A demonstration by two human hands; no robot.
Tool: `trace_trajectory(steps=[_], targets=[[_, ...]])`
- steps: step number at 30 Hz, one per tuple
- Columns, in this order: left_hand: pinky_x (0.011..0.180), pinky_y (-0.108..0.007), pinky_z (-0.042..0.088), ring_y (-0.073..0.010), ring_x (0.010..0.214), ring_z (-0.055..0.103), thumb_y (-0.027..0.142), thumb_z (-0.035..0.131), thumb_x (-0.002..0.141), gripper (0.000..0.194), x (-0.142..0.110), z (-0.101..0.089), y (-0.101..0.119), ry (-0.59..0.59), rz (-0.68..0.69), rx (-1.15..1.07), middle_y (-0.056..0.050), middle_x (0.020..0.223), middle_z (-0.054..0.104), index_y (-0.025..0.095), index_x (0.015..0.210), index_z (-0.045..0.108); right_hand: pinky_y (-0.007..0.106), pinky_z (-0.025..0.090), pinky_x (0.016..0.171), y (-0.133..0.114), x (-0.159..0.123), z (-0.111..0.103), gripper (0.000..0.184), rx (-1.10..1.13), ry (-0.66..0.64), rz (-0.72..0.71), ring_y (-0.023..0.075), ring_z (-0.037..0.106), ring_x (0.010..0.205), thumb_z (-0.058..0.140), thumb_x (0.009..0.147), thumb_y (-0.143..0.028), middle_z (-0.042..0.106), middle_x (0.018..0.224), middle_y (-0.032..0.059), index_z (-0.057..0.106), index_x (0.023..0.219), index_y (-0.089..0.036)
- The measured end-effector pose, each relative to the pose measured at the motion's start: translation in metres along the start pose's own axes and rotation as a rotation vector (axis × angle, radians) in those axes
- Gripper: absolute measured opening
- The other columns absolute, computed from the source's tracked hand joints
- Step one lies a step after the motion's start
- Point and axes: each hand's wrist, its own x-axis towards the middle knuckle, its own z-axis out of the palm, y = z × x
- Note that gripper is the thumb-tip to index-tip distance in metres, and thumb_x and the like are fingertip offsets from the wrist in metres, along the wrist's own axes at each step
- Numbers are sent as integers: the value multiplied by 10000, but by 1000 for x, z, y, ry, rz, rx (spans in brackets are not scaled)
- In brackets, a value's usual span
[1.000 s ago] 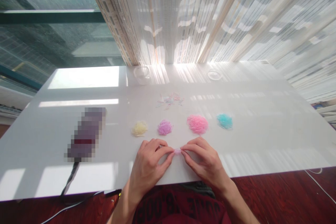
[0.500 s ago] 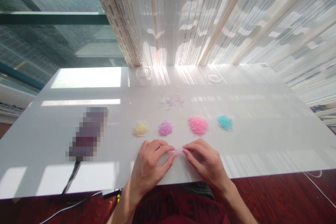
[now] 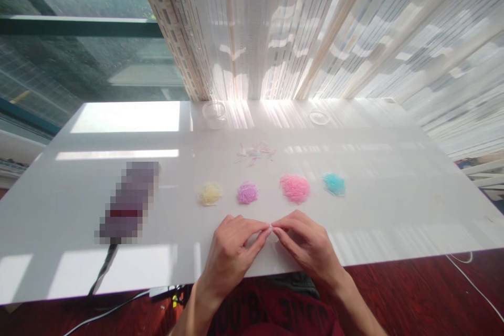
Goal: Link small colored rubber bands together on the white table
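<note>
Over the near part of the white table, my left hand (image 3: pixel 236 244) has thumb and forefinger pinched together. Opposite it, my right hand (image 3: pixel 305 244) is closed in a similar pinch, and the fingertips of both hands nearly meet. A small bit of thin pale strands (image 3: pixel 271 228) shows at the fingertips, mostly hidden by them. Just beyond the hands lie separate piles of short thin strands: yellow (image 3: pixel 210 194), purple (image 3: pixel 248 192), pink (image 3: pixel 295 188) and turquoise (image 3: pixel 334 184). Farther back, mixed-colour strands (image 3: pixel 255 153) are scattered loosely.
A clear round container (image 3: pixel 214 114) and a clear lid (image 3: pixel 319 117) sit by the table's far edge. On the left lies a pixelated dark object (image 3: pixel 128 202) with a black cable (image 3: pixel 103 268). A sheer curtain (image 3: pixel 268 26) hangs behind the white table (image 3: pixel 394 194).
My hands have come closer together, so their fingertips almost touch. The pale pinkish strands that showed between them are now mostly covered. The piles are unchanged; the view has shifted slightly.
</note>
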Motion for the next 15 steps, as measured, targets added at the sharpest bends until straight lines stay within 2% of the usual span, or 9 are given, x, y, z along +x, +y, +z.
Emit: trace_trajectory(steps=[6,15], targets=[[713,-336,458,-159,668,632,206,661,1009,52,-1,0,-2,-12,-7,-5,-7,865,785,219,999,710,283,578,717,-1,0,-2,85,17,-20,8,170,693,789,651,995,-198,729,866,36,730,1005,-227],[739,-304,490,-164,795,663,144,648,999,122,1,-4,-5,-63,-27,-54,-4,931,769,243,1053,698,271,559,701,2,0,-4,76,10,-15,-2,163,679,765,662,972,-167,717,840,25,707,954,-225]])
